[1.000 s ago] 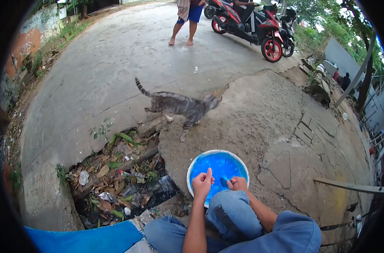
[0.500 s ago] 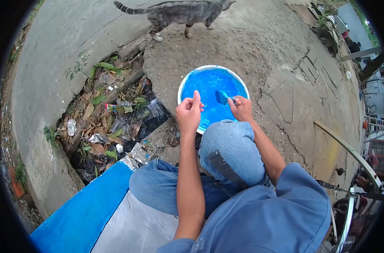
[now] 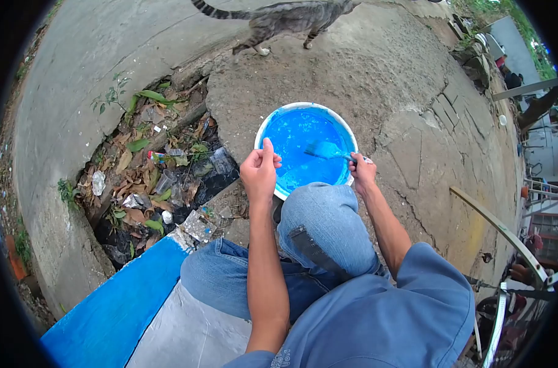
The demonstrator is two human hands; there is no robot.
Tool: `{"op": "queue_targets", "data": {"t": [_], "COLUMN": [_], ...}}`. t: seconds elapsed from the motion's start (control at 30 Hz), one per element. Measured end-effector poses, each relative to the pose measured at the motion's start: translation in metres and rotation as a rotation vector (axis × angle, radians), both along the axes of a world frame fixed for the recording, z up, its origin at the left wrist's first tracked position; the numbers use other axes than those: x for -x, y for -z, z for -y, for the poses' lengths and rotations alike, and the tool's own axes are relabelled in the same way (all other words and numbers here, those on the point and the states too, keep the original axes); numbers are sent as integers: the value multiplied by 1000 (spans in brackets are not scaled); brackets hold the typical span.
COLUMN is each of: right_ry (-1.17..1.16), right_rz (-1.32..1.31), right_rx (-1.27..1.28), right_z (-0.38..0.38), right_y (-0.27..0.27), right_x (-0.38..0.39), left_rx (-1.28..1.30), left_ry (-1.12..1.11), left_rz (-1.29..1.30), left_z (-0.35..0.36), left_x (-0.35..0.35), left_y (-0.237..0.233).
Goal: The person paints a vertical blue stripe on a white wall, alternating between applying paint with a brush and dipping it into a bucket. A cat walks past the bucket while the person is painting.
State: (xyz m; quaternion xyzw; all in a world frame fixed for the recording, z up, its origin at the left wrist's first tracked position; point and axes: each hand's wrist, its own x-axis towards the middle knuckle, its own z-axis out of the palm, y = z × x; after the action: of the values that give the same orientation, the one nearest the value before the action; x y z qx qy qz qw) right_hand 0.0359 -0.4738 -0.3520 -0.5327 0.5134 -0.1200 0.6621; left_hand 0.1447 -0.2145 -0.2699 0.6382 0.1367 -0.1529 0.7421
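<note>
While the right hand (image 3: 362, 173) was clamped on the handle of the brush (image 3: 325, 149), the bristles lay in the paint (image 3: 297, 132), tip pointing left, blue all over. Handle crossed the right side of the rim. Fingers were wrapped tight around it, no gap visible.

Bucket (image 3: 303, 105) sat on the slab (image 3: 383, 80), just ahead of the raised knee (image 3: 322, 224). White rim, inside coated bright blue.

Left hand (image 3: 260, 172) was on the near-left rim, fingers curled shut over the edge, thumb up and pressed alongside. Forearms ran down either side of the knee. Jeans had a dark patch on the thigh. Blue shirt filled the bottom right.

Left of the bucket, against the slab's broken edge, was a ditch (image 3: 156, 178) full of dry leaves and plastic scraps, dark at the bottom. Weeds (image 3: 116, 98) grew at its upper lip. Nearer the camera, the ledge (image 3: 116, 313) was painted blue on top with a grey face beside it, the person's legs over it.

Cat (image 3: 291, 17), a grey tabby, stood at the far edge of the slab, well apart from the bucket, tail out to the left. Slab was cracked into blocks toward the right. A pale bar (image 3: 496, 224) angled along the right side, near the right elbow but not touching. Clutter beyond it was too small to identify.
</note>
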Motion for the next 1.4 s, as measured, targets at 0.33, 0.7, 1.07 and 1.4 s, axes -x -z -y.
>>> {"op": "queue_targets", "data": {"t": [0.33,0.7,1.07,1.4], "right_ry": [43,95,-36,-354], "right_rz": [183,263,481,684], "right_rx": [-224,-464,-735,-756], "right_z": [11,24,17,-81], "right_y": [1,23,-5,-208], "right_x": [-6,0,-12,-133], "left_rx": [48,42,53,-427], "left_ry": [-36,-56,-161,-606], "left_rz": [-11,-33,-4,770], "left_z": [0,-5,-8,-120], "left_x": [-9,-12,-16,17], "left_y": [-1,2,-2,-164]}}
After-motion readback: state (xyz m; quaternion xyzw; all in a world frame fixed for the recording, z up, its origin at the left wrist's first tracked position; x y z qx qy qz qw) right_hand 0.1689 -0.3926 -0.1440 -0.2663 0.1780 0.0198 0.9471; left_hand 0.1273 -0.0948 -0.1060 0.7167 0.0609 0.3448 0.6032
